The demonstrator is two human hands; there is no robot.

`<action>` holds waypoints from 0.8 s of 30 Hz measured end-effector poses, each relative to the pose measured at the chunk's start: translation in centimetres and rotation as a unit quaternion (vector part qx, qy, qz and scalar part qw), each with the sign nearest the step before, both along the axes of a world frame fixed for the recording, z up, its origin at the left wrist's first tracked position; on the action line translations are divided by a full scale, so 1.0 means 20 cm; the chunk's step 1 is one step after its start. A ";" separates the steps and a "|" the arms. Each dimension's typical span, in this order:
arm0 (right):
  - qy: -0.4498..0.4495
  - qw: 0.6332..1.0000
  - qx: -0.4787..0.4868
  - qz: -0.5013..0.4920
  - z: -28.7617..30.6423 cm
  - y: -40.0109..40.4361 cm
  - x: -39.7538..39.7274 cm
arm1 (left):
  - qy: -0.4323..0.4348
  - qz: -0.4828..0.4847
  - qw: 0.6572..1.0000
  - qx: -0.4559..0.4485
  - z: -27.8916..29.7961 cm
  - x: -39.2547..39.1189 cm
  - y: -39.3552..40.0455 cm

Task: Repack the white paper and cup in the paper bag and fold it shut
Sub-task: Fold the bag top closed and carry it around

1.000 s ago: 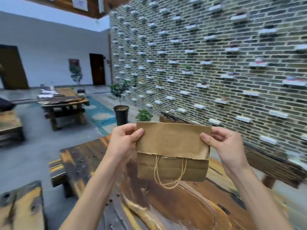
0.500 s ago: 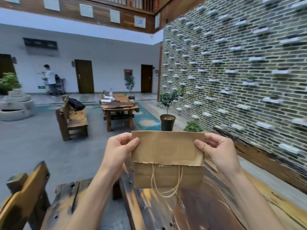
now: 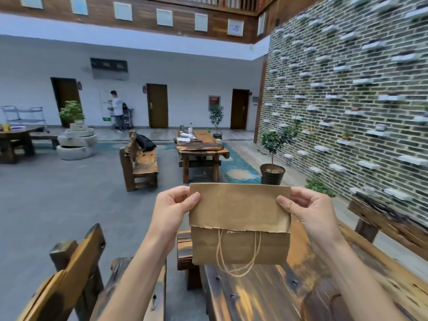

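Observation:
A brown paper bag (image 3: 239,246) hangs in the air in front of me, above the near wooden table (image 3: 266,295). Its top is folded down over the front, and the twine handles dangle below the flap. My left hand (image 3: 172,210) pinches the folded top at its left corner. My right hand (image 3: 310,212) pinches the right corner. The white paper and the cup are not visible; the bag's inside is hidden.
A wooden bench back (image 3: 69,269) stands at the lower left. A brick wall (image 3: 359,89) with small shelves runs along the right, a potted tree (image 3: 272,172) in front of it. Farther off are another table (image 3: 201,151), a bench (image 3: 139,165) and a person (image 3: 117,110).
My view has swung left and up, bringing the courtyard into sight. Both hands keep the same pinch on the folded bag, which stays level in front of me.

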State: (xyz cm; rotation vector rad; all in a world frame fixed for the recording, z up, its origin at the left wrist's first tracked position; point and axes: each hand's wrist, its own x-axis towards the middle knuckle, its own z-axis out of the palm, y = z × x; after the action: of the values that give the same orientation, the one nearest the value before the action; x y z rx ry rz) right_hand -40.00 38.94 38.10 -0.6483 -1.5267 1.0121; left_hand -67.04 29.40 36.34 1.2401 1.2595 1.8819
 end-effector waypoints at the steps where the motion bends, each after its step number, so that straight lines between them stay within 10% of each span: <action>1: 0.001 1.000 -0.002 0.001 0.00 0.07 -0.05 | 0.000 0.003 1.000 0.000 0.00 -0.05 0.07; 24: -0.016 0.991 -0.040 -0.124 -0.12 1.61 -0.38 | 0.017 -0.115 0.993 -0.034 -0.13 -0.47 1.95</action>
State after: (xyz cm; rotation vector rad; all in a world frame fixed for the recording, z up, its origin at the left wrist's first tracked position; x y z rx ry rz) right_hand -47.70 71.17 35.67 -0.8916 -1.3983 0.8803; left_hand -76.36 68.33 33.66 1.3264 1.1349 1.6478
